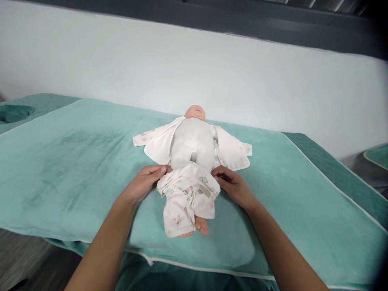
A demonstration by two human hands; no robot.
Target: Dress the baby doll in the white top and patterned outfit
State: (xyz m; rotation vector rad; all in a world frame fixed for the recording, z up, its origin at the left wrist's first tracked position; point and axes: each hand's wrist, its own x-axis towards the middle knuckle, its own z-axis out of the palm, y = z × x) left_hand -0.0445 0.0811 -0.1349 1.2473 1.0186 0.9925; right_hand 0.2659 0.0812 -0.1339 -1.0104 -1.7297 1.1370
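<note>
A baby doll (194, 141) lies on its back with its head toward the wall and its feet toward me. Its white patterned jacket (160, 141) is spread open on both sides of the grey-white torso. White printed baby pants (182, 202) cover its legs, bunched at the hips, and the toes stick out below. My left hand (148, 180) is closed at the left side of the waistband, thumb against fingers. At the opposite side, my right hand (232, 184) pinches the waistband's edge.
A green padded cover with white piping (85, 178) spreads beneath the doll. Behind it rises a white wall (182, 64) with a dark band along the top. Dark floor (27, 258) shows at the lower left, and another green surface (378, 155) at the right edge.
</note>
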